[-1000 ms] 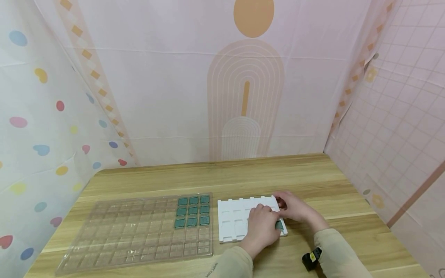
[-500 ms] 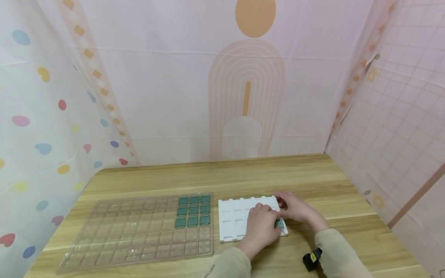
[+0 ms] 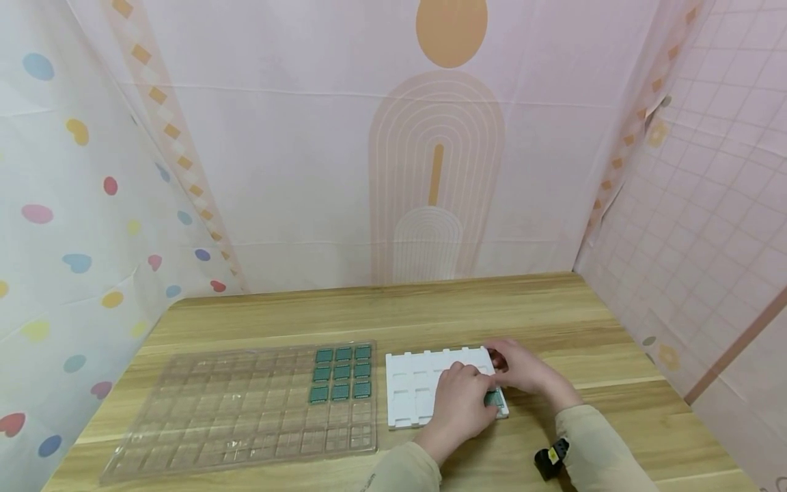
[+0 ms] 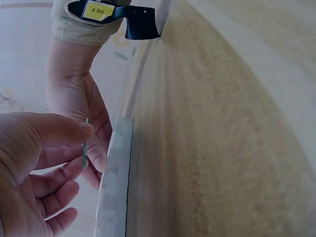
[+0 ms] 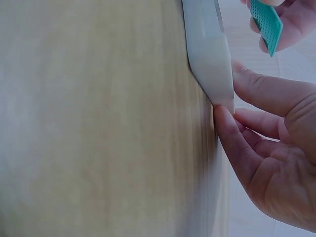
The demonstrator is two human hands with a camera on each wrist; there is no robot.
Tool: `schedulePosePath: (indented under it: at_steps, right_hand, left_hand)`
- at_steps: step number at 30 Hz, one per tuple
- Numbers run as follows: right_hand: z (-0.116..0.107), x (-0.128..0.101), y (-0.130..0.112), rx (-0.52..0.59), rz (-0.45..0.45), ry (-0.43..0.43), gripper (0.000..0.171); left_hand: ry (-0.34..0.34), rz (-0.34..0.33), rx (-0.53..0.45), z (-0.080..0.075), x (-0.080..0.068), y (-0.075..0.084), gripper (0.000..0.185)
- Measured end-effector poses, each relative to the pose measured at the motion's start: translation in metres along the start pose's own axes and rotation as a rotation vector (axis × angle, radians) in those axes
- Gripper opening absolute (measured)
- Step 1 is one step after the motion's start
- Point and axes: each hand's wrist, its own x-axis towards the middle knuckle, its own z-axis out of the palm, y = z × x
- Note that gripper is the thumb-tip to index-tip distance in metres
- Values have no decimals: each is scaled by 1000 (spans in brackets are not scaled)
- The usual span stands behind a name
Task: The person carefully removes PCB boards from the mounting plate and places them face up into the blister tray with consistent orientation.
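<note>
Nine green boards (image 3: 341,373) sit in three rows of three in the clear tray (image 3: 246,410), and a tenth, a thin green board (image 3: 494,398) dotted with holes, is pinched in the left hand (image 3: 461,403) over the near right corner of the one white tray (image 3: 418,389). The right hand (image 3: 522,369) grips that tray's far right corner with thumb and fingers. Since a second ago both hands have barely moved, the left one only edging slightly nearer.
</note>
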Motion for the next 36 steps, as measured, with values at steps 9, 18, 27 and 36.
schedulePosePath:
  at_steps: [9,18,27,36]
  right_hand:
    - [1,-1,-2,-3,23,4,58]
    - [1,-1,-2,3,34,9,59]
    - [0,-3,-5,3,36,13,63]
    - [0,-4,-7,25,69,15,64]
  left_hand:
    - [47,21,-37,-6,-5,-3,15]
    - [108,18,-129,-18,-11,-15,18]
    - [83,-10,-128,-29,-15,-30,18]
    - [86,4,-112,-38,-20,-48,18]
